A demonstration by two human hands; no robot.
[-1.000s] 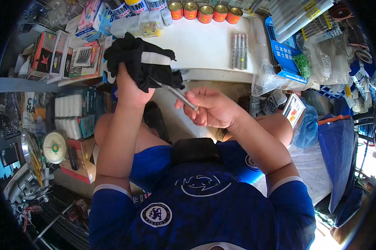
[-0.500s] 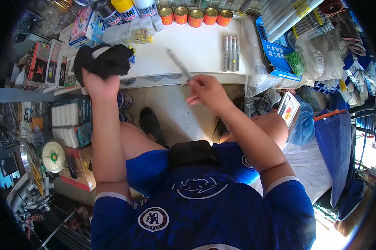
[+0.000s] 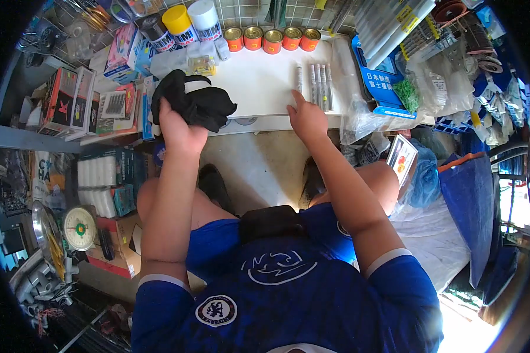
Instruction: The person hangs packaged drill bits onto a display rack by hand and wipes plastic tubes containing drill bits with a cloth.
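Observation:
A bunched black cloth (image 3: pixel 203 106) with a white strip is gripped by my left hand (image 3: pixel 181 130) over the left part of the white tabletop (image 3: pixel 253 79). My right hand (image 3: pixel 309 119) is at the table's front edge, its fingers at the lower end of a slim silver-grey tube (image 3: pixel 299 77) that lies on the top. Just right of that tube, several similar tubes (image 3: pixel 320 85) lie side by side, pointing away from me.
Several small orange-red cans (image 3: pixel 272 41) line the back edge. Spray cans (image 3: pixel 178 25) and boxes (image 3: pixel 124 54) are at the back left. A blue package (image 3: pixel 382 82) and clear plastic bags are at the right. A dial scale (image 3: pixel 80 228) is at the lower left.
My right hand has moved forward and right, and the tube it held in the air now lies beside the others. My left hand, with the black cloth, went left, then back right.

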